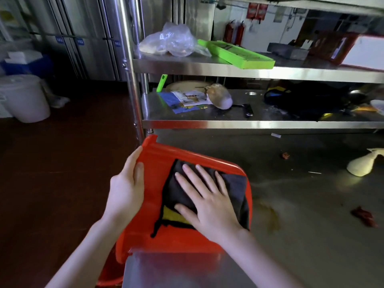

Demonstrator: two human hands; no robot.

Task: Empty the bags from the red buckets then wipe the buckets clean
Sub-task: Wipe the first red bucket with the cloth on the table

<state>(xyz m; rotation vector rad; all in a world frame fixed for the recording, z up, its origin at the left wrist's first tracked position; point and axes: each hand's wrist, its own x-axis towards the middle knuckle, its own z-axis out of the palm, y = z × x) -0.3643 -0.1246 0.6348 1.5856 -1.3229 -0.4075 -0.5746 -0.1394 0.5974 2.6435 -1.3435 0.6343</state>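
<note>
Grip comes first: my left hand curls round the edge of the red bucket, which lies on its side at the near corner of the steel table, so it cannot slide. My right hand, fingers flat and spread, presses the dark cloth onto the upturned wall to wipe it. The tabletop is stained and scrap-littered. A spray bottle lies at the right, and shelves stand behind.

The table partly hides the bucket at 6 o'clock. The spray bottle at 3 o'clock is cut off.
</note>
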